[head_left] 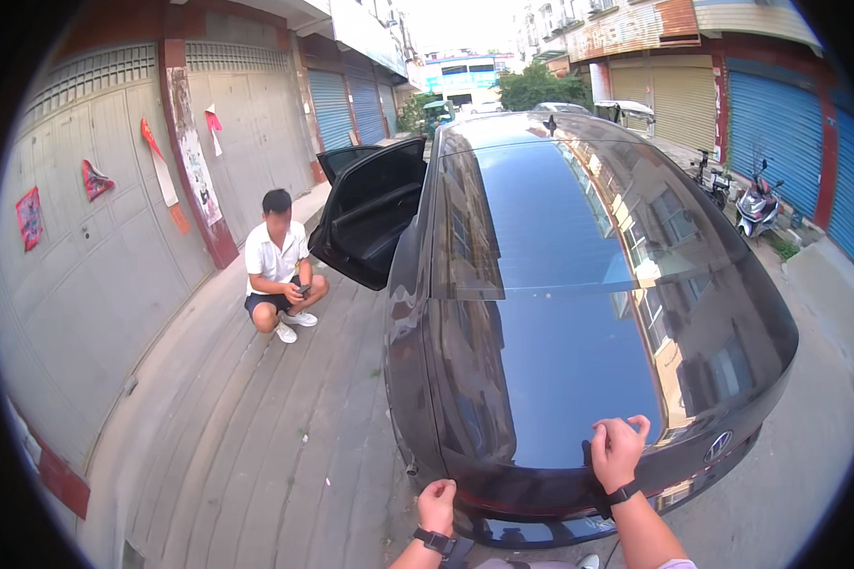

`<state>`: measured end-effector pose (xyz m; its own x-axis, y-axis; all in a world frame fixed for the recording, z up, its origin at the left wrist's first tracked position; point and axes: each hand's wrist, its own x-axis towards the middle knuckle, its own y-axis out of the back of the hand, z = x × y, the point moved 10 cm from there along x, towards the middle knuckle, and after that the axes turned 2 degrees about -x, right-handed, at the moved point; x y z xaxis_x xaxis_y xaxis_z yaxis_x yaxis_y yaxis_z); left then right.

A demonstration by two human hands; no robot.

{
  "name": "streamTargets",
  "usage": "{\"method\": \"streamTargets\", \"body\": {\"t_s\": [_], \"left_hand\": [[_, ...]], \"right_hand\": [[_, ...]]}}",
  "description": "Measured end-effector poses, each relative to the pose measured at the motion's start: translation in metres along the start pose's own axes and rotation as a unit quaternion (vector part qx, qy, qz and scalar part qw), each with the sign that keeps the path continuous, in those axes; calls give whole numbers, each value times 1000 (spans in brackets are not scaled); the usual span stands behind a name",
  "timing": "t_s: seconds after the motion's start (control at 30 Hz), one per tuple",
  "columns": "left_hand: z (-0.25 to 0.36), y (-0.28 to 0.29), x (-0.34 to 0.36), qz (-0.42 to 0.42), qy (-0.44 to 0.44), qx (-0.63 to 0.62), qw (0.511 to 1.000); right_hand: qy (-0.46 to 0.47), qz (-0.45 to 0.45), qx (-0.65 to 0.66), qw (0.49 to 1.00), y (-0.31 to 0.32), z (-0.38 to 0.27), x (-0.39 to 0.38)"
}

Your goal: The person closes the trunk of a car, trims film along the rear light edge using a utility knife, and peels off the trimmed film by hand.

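A dark sedan (560, 379) stands right in front of me, its rear end toward me and its glossy lid reflecting sky and buildings. My left hand (436, 507) is at the car's left rear corner, fingers drawn together, with nothing visible in them. Over the rear edge of the trunk lid is my right hand (619, 450), loosely curled, with one finger raised apart from the others and no object in it. Whether it touches the lid I cannot tell. Each wrist wears a dark band. The round emblem (718, 446) is to the right of my right hand.
An open car door (370, 213) juts out on the left. Beside it a person (280, 266) in a white shirt squats, holding a small dark object. Grey metal doors (95, 256) line the left side. A scooter (757, 201) is parked at right, before blue shutters (773, 133).
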<state>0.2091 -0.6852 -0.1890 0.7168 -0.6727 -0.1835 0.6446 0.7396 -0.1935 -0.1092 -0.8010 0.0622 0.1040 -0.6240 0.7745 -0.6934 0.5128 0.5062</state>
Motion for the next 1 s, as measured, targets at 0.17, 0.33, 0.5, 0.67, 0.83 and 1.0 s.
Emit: {"method": "streamTargets", "body": {"t_s": [0.17, 0.33, 0.5, 0.67, 0.83, 1.0], "left_hand": [[-5, 10, -2, 37, 34, -22, 998], [-7, 12, -4, 44, 72, -1, 996], [6, 9, -8, 53, 46, 14, 997], [20, 12, -3, 57, -46, 88, 993], [36, 6, 1, 46, -98, 200, 974], [38, 3, 3, 61, -72, 248, 964]], "right_hand": [[12, 15, -4, 1000, 2, -2, 1], [15, 20, 0, 1000, 2, -4, 1], [9, 16, -6, 1000, 1, -1, 0], [5, 14, -2, 1000, 2, -2, 0], [10, 10, -1, 1000, 3, -4, 1], [12, 13, -4, 1000, 3, -4, 1]]}}
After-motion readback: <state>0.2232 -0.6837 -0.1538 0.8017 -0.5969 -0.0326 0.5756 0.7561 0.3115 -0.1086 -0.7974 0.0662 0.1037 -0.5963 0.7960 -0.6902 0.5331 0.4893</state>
